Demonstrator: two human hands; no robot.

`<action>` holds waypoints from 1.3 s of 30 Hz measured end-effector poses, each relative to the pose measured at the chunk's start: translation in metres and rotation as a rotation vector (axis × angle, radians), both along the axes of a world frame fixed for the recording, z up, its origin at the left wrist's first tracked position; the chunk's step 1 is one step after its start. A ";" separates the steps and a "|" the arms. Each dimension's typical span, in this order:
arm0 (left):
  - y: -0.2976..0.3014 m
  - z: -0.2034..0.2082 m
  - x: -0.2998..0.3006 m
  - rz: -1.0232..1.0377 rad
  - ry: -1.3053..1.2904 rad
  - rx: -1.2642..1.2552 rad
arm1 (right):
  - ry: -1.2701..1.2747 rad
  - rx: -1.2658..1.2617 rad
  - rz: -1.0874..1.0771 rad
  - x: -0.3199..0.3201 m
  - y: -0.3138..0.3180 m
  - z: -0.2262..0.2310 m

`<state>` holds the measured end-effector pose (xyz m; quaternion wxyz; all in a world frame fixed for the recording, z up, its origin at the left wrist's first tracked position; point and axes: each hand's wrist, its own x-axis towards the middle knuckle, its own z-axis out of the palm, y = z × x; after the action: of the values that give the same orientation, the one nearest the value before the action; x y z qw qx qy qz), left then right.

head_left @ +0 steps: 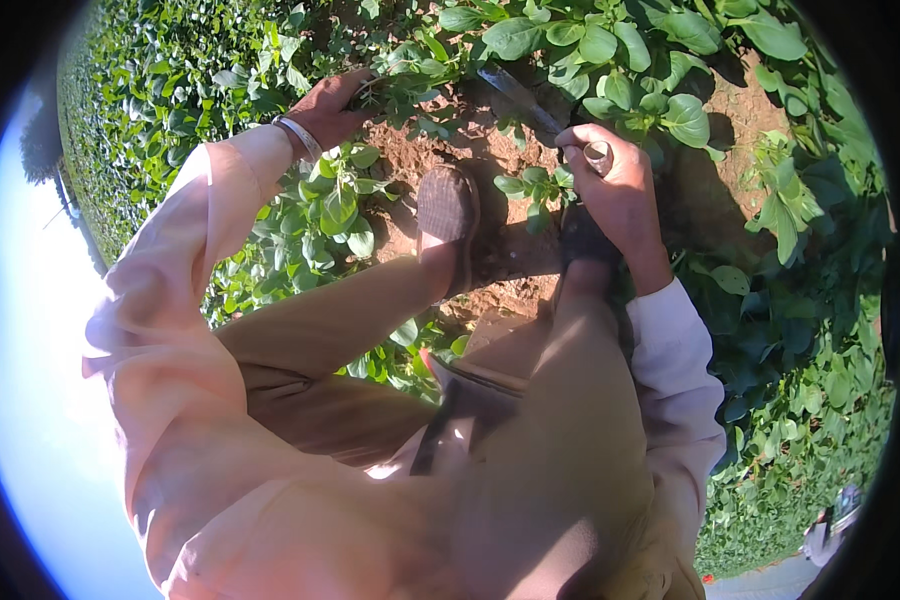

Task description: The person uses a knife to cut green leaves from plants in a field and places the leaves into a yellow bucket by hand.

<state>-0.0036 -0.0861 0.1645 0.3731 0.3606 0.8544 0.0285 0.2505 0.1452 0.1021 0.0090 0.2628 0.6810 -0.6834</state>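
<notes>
Keeping the legs point(340, 310) folded and apart, the person probably makes room to reach the soil point(400, 155). The right hand point(618, 178), at two o'clock, wraps around the handle of a bladed tool point(523, 98), pointing away from the legs. The left hand point(328, 112), at eleven, seems to pinch leafy stems point(407, 92) near twelve, its grip partly hidden.

Fisheye view from the wearer's head, facing steeply down, close over legs point(580, 400) and hands point(618, 185)
</notes>
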 end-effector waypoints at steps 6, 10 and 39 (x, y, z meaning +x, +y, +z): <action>-0.030 0.029 -0.039 -0.099 0.246 0.155 | -0.004 0.070 0.123 -0.078 -0.001 -0.008; -0.016 -0.013 -0.018 -0.294 0.364 0.226 | -0.149 0.200 0.394 -0.091 -0.001 0.017; -0.028 -0.137 0.000 0.309 0.158 0.302 | -0.182 -0.009 0.016 -0.079 -0.010 0.026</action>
<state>-0.0032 -0.1137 0.0277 0.2381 0.2782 0.9121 0.1845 0.1714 0.1357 0.1281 0.0773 0.3185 0.6764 -0.6596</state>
